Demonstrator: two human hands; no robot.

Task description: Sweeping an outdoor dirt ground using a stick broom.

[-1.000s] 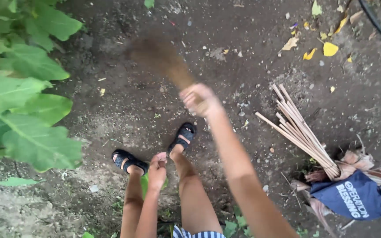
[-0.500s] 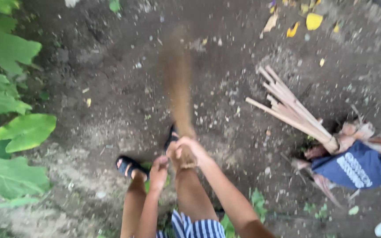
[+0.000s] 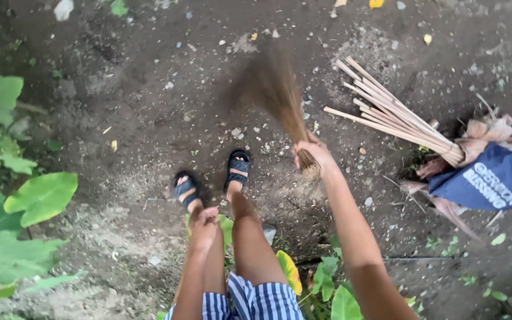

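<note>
Bare soil ground (image 3: 149, 101): dark, gritty, strewn with pebbles and a few yellow leaves, spreading on all sides below the fingers.

Broad green leaves (image 3: 7, 195): far off to the left of both hands.

Blue cloth (image 3: 493, 181): printed, crumpled, well to the right of the right fingers, with dry husks beside it.

Bundle of pale sticks (image 3: 398, 118): laid fanned on the soil, to the right of the right fingers, apart from them.

Stick broom (image 3: 277, 98): thin brown ribs bound at one end, fanning out ahead of the right fingers (blurred). Judged light, springy toward the tips, stiff only at the bound neck, which is the sensible place to hold it; the ribs look brittle if bent hard.

Right hand (image 3: 314, 155): fingers wrapped tight around the broom's bound end.

Left hand (image 3: 204, 222): fingers curled loosely onto the left knee, holding nothing.

Dark sandals (image 3: 238, 169): just left of the right fingers.
</note>
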